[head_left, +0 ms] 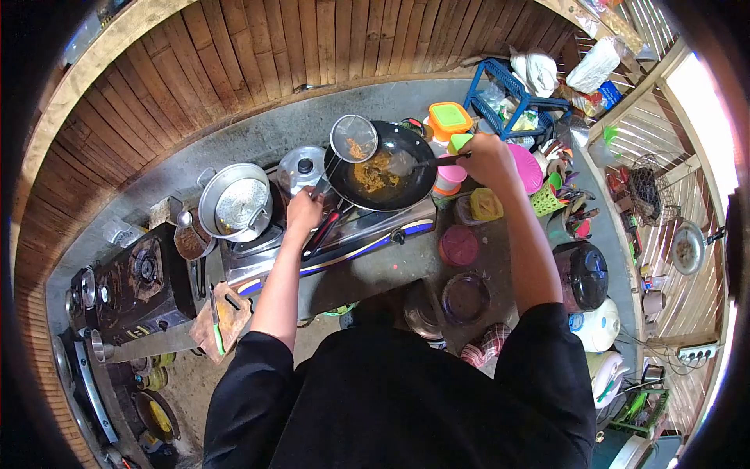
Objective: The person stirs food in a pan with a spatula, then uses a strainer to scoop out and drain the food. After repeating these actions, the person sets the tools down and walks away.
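My left hand [304,213] is closed round the handle of a round mesh strainer [353,133], held above the left side of a black wok [414,184]. A little orange-brown food lies in the mesh. In my right hand [487,160] is the dark handle of a spatula [401,163], whose metal blade is down in the wok. Yellow-brown fried bits [376,177] sit in the wok's bottom, beside the blade. The wok rests on a steel gas stove [336,262], its handle pointing toward me, below my left hand.
Left of the wok stand a glass lid [301,168] and a large aluminium pot [209,202]. A cutting board [233,316] bears a green-handled knife [216,328]. A black stove [139,273] is further left. Plastic containers [458,246] and a utensil basket [545,201] crowd the right.
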The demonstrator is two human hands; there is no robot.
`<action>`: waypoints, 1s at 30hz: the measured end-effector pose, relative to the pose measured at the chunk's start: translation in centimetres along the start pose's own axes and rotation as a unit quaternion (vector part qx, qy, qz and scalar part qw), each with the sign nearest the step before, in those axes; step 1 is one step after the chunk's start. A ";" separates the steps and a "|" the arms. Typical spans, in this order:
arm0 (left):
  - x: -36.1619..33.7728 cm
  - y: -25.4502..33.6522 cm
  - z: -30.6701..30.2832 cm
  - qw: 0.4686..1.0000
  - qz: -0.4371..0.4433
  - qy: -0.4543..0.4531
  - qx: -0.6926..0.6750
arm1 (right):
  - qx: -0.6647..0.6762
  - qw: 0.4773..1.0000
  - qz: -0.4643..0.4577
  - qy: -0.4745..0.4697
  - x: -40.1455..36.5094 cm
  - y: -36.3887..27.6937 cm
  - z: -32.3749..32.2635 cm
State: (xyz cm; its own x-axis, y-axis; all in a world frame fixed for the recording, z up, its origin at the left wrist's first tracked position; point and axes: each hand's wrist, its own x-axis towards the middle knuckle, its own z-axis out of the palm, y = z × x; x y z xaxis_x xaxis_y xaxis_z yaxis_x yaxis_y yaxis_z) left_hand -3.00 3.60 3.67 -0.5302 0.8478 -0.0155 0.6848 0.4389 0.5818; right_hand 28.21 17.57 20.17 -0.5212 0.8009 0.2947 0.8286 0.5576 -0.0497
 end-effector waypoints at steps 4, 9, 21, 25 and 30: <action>-0.2 0.4 -0.9 1.000 -0.017 -0.003 -0.002 | 0.044 0.991 0.028 -0.121 1.6 0.7 -0.3; -0.3 0.4 -1.0 1.000 -0.014 0.011 0.000 | 0.007 0.967 0.070 -0.244 3.2 -0.8 -0.5; -0.3 -0.4 -1.0 1.000 -0.020 0.014 -0.009 | -0.014 0.996 0.005 -0.087 2.3 0.5 7.3; -0.4 -0.1 -1.2 0.999 -0.034 0.016 0.000 | -0.002 0.994 0.025 -0.104 1.5 -0.6 7.4; -0.4 0.1 -1.4 1.000 -0.026 0.016 -0.005 | 0.043 0.993 0.059 -0.096 1.4 -0.9 9.6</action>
State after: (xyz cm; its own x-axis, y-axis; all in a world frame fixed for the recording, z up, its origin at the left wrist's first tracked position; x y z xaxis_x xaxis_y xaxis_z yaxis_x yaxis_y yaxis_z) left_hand -3.38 2.91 4.87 -0.5804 0.8140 -0.0210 0.6505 0.4790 0.5893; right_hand 24.76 20.27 11.49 -0.4570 0.8844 0.0950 0.8704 0.4666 -0.1573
